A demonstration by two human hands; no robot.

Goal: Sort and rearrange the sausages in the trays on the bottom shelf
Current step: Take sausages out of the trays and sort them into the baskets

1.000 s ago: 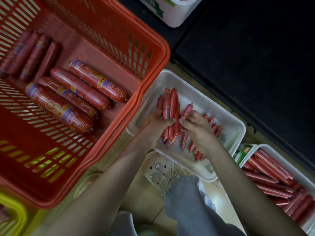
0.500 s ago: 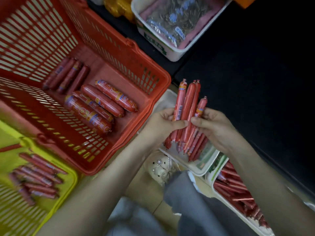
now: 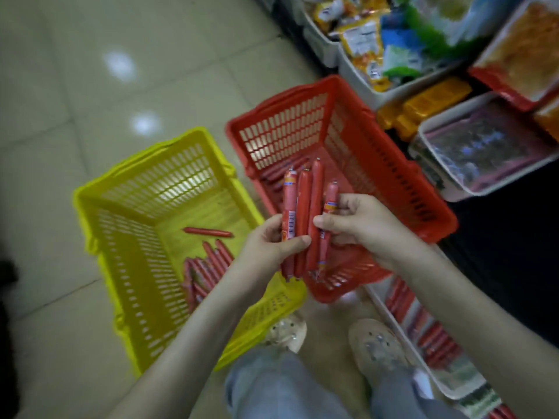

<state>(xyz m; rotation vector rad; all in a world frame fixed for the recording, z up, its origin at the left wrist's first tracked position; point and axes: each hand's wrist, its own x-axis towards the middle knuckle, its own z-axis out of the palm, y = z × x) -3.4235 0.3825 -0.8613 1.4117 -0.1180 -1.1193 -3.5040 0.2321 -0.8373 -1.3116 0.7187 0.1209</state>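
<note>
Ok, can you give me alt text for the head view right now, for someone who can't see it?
Two hands, left hand and right hand, hold a bundle of thin red sausages upright above a red basket. A yellow basket beside it on the tiled floor holds more thin sausages, and a white tray of sausages sits at lower right.

The sausages [image 3: 305,219] between the hands are red, one bearing a white barcode patch and orange band. Behind them stands a red slotted basket [image 3: 393,176]; left of the hands, a yellow slotted basket [image 3: 127,237] holds more red sausages.
</note>
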